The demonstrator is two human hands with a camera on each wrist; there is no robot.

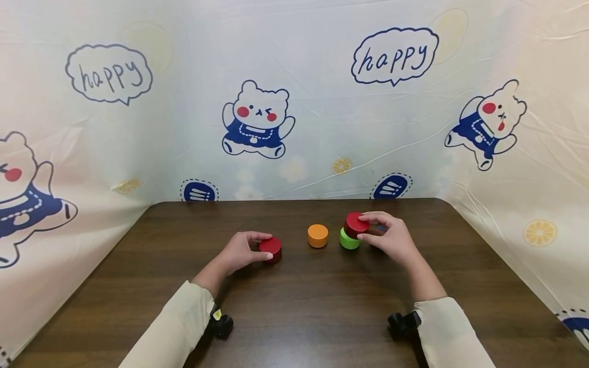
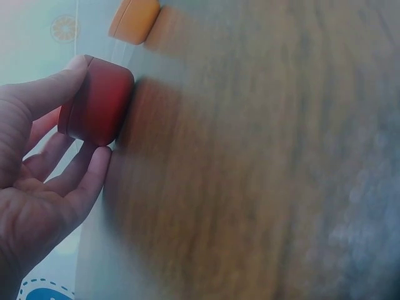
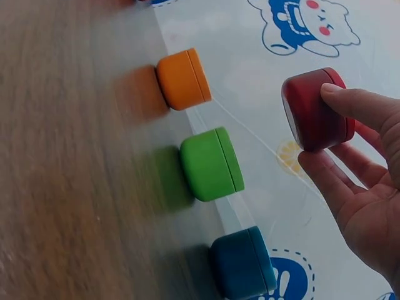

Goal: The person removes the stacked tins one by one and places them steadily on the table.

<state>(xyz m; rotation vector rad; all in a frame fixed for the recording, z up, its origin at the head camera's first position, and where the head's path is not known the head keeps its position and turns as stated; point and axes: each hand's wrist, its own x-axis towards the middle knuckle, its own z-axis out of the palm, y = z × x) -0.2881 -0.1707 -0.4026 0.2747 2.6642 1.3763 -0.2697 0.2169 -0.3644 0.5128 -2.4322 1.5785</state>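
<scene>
Left hand (image 1: pixel 240 251): positioned at the left-centre of the dark wooden table (image 1: pixel 294 306). Thumb and fingers (image 2: pixel 94 165) are clamped on opposite sides of a red round block (image 1: pixel 271 248). In the head view the block sits at table level; whether it rests fully on the surface cannot be told. The left wrist view confirms the pinch, thumb on one edge and fingertips on the other.

Orange round block (image 1: pixel 318 235): stands flat on the table between the two hands, apart from both, untouched.

Green round block (image 1: pixel 348 239): stands on the table just right of the orange one. A second red round block (image 1: pixel 356 224) is held directly above it, tilted; in the right wrist view the two are clearly apart.

Right hand (image 1: pixel 390 237): thumb and fingers are clamped on the second red block, holding it off the table.

Blue round block (image 3: pixel 242 263): stands on the table beside the green one; in the head view it is almost wholly hidden behind the right hand.

Background: a printed sheet (image 1: pixel 294 102) with cartoon bears and "happy" bubbles surrounds the table.
</scene>
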